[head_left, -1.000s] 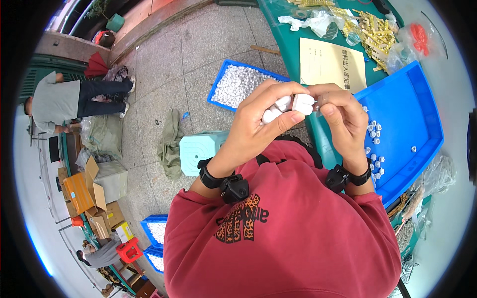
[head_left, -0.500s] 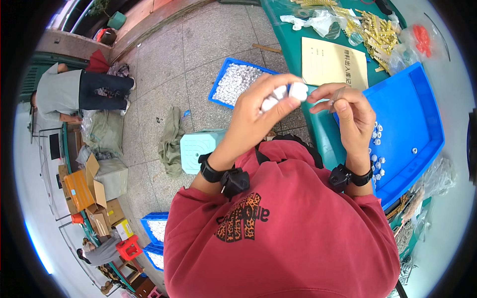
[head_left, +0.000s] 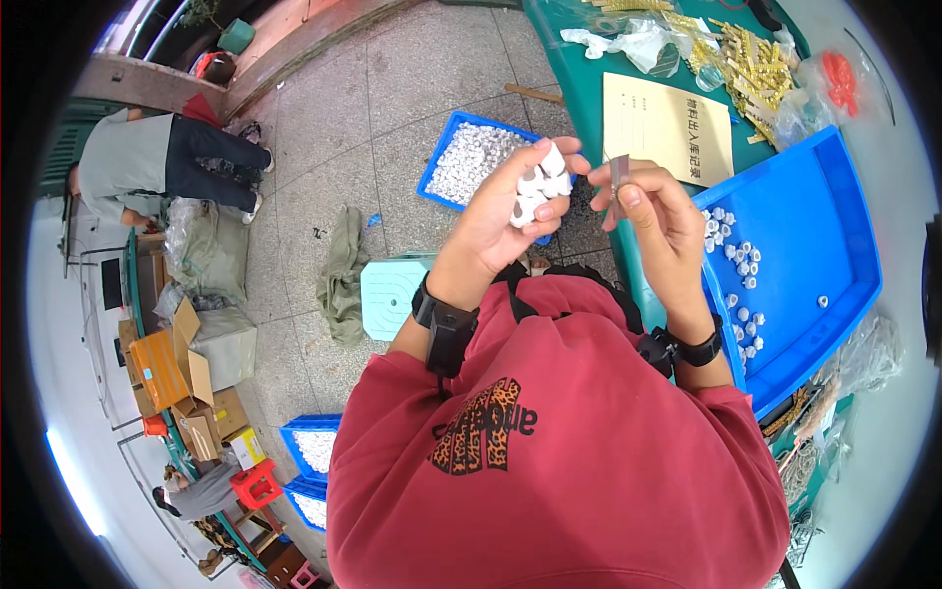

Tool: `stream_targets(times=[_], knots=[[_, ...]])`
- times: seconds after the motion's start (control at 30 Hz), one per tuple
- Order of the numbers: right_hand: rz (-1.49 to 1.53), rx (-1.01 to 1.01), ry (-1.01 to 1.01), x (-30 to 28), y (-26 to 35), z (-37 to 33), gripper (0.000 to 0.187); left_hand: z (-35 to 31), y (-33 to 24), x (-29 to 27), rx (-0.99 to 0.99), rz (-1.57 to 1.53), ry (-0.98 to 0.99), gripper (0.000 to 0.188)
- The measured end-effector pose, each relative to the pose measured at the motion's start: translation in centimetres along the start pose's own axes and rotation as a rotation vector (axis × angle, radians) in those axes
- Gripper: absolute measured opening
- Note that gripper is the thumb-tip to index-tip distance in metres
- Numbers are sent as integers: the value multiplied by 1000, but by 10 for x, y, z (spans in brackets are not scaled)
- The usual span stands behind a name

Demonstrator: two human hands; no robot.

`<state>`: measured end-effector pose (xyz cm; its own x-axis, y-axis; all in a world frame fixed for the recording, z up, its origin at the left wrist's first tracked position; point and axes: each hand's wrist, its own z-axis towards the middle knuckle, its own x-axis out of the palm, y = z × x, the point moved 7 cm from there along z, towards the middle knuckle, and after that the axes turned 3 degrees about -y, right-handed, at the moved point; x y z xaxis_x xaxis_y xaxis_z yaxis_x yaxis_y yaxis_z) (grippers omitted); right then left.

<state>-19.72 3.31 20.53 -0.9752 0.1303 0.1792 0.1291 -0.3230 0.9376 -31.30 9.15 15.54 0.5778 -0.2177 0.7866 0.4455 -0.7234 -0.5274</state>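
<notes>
My left hand (head_left: 491,211) is closed around several small white knob-like pieces (head_left: 528,207), some with a greyish hollow side turned up. Beside it, my right hand (head_left: 659,211) pinches a thin, flat grey blade-like strip (head_left: 619,173) between thumb and fingers. The fingertips of both hands are close together but look apart. Right of my right hand, a blue tray (head_left: 814,226) lies tilted at the green table, with several more white pieces (head_left: 746,260) scattered along its near left side.
A tan paper booklet (head_left: 667,128) and gold strips (head_left: 751,69) lie on the green table (head_left: 579,88). On the floor are a blue crate (head_left: 432,162) full of white pieces and a pale green stool (head_left: 388,299). Another person (head_left: 132,162) bends over sacks at the left.
My left hand has turned, showing more of the white pieces in its palm. My right hand has shifted slightly left, and its strip now stands upright. More pieces show in the tray.
</notes>
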Motion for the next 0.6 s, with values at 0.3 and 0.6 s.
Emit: stream_targets(times=[0.3, 0.6], knots=[[-105, 105, 8, 2, -6, 1, 11, -8, 15, 20, 69, 218, -9, 42], [-23, -124, -53, -2, 26, -2, 10, -29, -2, 31, 313, 577, -13, 29]])
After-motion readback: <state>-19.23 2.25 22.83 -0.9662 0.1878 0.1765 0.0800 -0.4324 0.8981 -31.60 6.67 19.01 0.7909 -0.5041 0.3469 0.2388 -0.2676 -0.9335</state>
